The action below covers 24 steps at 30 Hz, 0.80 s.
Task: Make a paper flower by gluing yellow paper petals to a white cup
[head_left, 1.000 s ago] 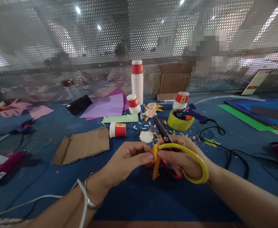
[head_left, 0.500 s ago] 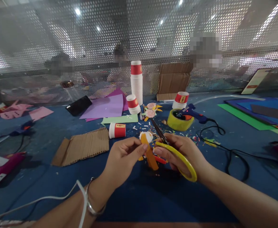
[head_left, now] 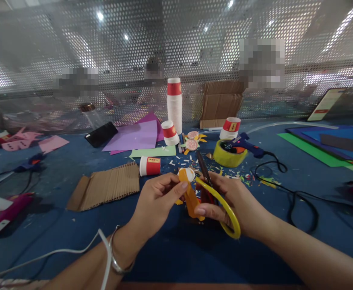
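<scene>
Left hand is pinching an orange paper strip above the blue table, near centre. Right hand is gripping yellow-handled scissors, blades pointing far. A tape roll is lying far right, a toppled cup far left.

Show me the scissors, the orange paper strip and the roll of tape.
scissors [head_left: 229, 208]: head view, on the yellow handle loop.
orange paper strip [head_left: 191, 200]: head view, on its middle.
yellow tape roll [head_left: 224, 160]: head view, on its outer wall.
</scene>
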### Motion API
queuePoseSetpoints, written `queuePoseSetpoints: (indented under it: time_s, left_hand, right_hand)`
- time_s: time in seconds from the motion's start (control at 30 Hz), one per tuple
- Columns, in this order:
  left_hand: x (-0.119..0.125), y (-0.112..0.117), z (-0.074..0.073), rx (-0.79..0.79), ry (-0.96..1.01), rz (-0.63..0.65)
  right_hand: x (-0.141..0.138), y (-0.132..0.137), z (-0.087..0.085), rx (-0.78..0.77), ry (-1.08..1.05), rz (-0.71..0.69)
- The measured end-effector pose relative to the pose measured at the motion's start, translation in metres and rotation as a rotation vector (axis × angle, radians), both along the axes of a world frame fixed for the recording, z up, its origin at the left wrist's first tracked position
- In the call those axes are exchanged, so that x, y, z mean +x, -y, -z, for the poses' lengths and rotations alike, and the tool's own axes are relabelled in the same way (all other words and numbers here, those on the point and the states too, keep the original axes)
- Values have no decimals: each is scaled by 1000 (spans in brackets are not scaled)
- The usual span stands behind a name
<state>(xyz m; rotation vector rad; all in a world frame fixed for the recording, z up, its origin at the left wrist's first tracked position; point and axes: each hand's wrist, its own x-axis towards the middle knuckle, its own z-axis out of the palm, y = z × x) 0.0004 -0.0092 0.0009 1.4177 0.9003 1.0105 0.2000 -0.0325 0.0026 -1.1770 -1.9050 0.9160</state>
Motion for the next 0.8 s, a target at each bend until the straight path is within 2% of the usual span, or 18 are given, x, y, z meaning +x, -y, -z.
queuePoseSetpoints:
  time_s: [0.17, 0.47, 0.8]
  left_hand:
    - [1, 0, 1, -34, 0, -3]
    - [4, 0, 7, -133, 53, -20]
    - [1, -3, 2, -21, -21, -67]
  right_hand:
    - [-3, -3, 5, 27, 25, 71]
    - [-8, -1, 7, 5, -41, 54]
    - [0, -5, 5, 32, 88, 77]
